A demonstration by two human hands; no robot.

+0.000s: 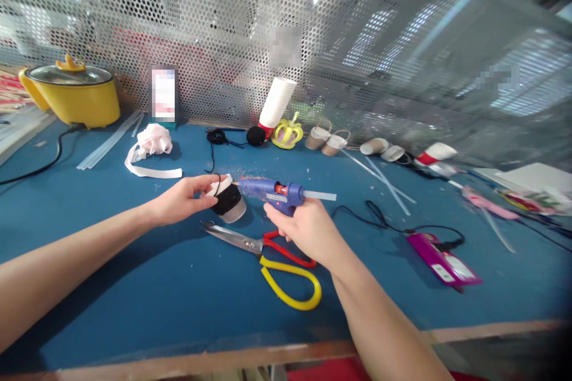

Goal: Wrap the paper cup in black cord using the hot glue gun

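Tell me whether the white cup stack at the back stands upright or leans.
Leaning: the white cup stack tilts rightward, top toward the mesh wall.

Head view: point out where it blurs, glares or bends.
Head view: the left hand on the cup and the right hand on the glue gun are sharp; the mesh wall smears and streaks with glare at right; the far edge of the table bows from lens distortion; soft shadows lie under the forearms.
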